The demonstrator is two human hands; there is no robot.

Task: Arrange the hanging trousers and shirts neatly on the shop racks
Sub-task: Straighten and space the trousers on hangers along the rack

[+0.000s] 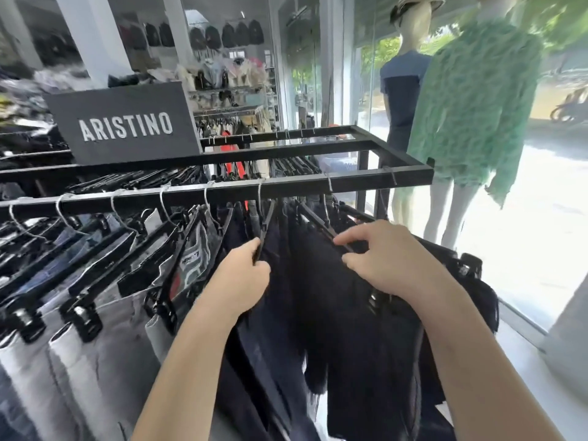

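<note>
A black metal rack [318, 184] carries a row of trousers on black clip hangers. Light grey trousers [95, 361] hang at the left, dark navy and black trousers [334, 313] in the middle and right. My left hand [245, 275] is closed around the bar of one black hanger [265, 224] among the dark trousers. My right hand [378, 259] pinches the bar of a neighbouring black hanger [318, 224], fingers on top of the dark fabric. Both forearms reach in from the bottom of the view.
A dark sign reading ARISTINO [124, 125] stands on the rack's top frame. Two mannequins, one in a navy shirt [404, 97], one in a green shirt [474, 100], stand by the glass shopfront at the right. More racks and shelves of goods [229, 81] fill the back.
</note>
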